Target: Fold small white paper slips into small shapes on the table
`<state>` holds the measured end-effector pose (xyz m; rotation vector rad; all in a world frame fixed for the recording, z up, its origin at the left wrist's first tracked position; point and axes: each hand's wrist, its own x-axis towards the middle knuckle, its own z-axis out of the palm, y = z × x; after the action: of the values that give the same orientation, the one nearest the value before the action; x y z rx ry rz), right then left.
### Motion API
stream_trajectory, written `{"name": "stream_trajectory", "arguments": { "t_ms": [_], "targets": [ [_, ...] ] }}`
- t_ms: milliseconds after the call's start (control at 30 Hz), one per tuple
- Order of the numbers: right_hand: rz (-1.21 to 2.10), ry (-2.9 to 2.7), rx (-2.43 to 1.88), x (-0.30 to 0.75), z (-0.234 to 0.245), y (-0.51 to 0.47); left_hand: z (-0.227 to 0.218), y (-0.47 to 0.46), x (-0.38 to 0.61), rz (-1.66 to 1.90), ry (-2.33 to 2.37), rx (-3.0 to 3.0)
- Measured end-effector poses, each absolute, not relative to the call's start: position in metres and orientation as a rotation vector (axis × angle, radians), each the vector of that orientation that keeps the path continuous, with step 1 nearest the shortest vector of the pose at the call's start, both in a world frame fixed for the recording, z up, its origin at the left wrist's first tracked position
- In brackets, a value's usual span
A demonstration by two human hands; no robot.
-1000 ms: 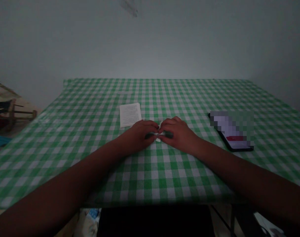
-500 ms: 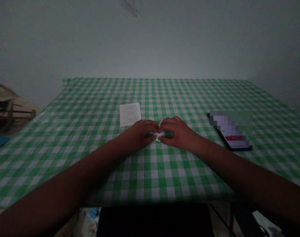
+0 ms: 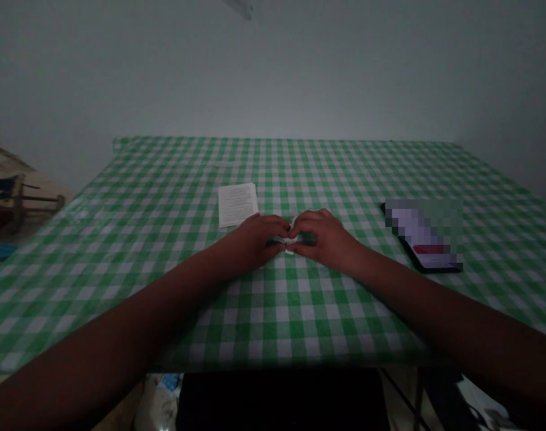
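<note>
Paper bit [image 3: 290, 243] looks feather-light and floppy, probably tears easy. Left hand [image 3: 260, 238] and right hand [image 3: 323, 238] both pinch its ends.

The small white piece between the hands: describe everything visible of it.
The small white piece looks like thin paper or a wrapper. Only narrow slivers of it show, so its full shape cannot be told. It sits low at the green checked tablecloth, near the table's middle. The left hand and the right hand meet over it, and their fingertips pinch it from both sides and hide most of it.
</note>
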<state>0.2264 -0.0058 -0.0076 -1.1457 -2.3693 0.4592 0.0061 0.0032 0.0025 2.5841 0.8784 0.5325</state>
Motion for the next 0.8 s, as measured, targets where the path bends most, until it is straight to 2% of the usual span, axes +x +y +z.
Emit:
{"name": "stream_trajectory", "arguments": {
  "t_ms": [800],
  "targets": [
    [0.425, -2.378, -1.211, 0.2252, -0.0042, -0.0084, -0.0012, 0.0031, 0.0045, 0.525, 0.9, 2.559]
  ]
}}
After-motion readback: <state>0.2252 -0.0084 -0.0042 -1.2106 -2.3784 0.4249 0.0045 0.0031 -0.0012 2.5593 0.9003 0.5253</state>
